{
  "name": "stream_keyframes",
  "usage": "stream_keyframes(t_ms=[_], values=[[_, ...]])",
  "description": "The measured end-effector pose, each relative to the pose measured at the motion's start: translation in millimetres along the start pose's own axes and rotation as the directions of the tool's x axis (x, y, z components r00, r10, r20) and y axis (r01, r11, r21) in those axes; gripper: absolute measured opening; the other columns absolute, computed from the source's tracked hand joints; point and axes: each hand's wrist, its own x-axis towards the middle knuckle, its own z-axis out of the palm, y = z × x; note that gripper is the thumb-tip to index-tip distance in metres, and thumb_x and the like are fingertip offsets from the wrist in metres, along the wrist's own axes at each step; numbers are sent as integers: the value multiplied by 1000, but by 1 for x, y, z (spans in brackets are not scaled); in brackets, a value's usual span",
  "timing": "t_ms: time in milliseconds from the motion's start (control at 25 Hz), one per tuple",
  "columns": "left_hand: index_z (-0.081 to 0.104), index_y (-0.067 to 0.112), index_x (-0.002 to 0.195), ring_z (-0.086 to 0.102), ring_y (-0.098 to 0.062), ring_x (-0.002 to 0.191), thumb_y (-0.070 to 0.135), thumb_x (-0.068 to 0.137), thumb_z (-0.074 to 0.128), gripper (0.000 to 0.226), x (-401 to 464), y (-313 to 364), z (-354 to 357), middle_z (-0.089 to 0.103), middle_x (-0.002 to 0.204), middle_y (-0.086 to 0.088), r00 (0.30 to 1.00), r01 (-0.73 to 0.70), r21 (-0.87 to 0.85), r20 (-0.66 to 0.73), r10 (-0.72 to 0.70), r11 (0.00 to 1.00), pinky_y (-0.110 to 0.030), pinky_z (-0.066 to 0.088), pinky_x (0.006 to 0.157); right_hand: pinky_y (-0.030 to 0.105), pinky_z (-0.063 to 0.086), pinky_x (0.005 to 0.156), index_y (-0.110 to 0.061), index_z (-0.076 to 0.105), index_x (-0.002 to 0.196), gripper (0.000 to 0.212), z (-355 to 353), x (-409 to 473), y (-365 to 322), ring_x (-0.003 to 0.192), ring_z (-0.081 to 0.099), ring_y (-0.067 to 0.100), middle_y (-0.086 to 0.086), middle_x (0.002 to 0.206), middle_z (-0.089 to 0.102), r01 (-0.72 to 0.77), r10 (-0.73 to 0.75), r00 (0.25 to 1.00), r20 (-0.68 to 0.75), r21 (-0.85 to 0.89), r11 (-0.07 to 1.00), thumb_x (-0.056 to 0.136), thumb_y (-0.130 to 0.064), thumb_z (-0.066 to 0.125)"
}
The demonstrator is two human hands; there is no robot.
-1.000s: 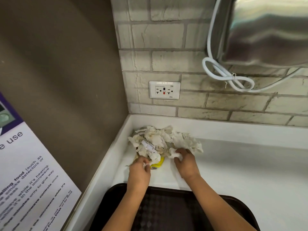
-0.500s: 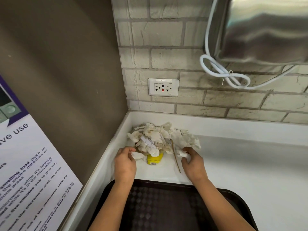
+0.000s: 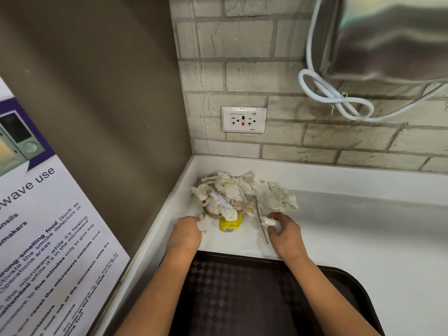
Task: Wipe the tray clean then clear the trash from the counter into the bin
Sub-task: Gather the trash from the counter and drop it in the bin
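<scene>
White crumpled tissues (image 3: 242,192), one heap, in the worktop (image 3: 363,238) corner; one yellow wrapper (image 3: 230,223) at its near edge; one thin wooden stick (image 3: 260,219), long axis running from the heap toward the tray. One dark tray (image 3: 242,299) at the near edge. Left hand (image 3: 185,235) pinches a tissue scrap; right hand (image 3: 286,235) clenches a tissue wad. Since a second ago, hands spread apart, stick and wrapper uncovered.

walls (image 3: 121,117) hem trash pile (image 3: 237,195), counter (image 3: 363,238) rightward open
</scene>
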Motion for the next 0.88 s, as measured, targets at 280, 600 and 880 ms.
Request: stream_keyframes(t_ms=[280, 600, 880], values=[[56, 3, 112, 60, -32, 99, -6, 84, 49, 30, -10, 26, -38, 63, 107, -17, 914, -183, -542, -401, -61, 820, -33, 48, 84, 9, 32, 67, -6, 63, 106, 26, -7, -8, -5, 85, 52, 16, 11, 102, 64, 14, -14, 1000, -16, 4, 1000, 83, 2, 53], [58, 9, 85, 61, -15, 79, 6, 92, 49, 12, -48, 58, -74, 62, 83, -6, 1000, 12, -982, 12, -1, 190, -31, 52, 79, 9, 34, 74, -10, 64, 105, 23, -21, -27, -19, 94, 56, 14, 4, 102, 65, 3, 1, 999, -52, 77, 997, 84, -3, 56], [50, 17, 85, 55, -20, 77, 0, 94, 45, 20, -125, 65, -53, 56, 96, -7, 985, -37, -958, 13, 171, 284, -21, 49, 48, 14, 42, 59, -21, 67, 84, 17, -76, -99, -45, 66, 56, 8, 0, 81, 68, 33, 14, 979, -201, 228, 973, 82, -5, 61]])
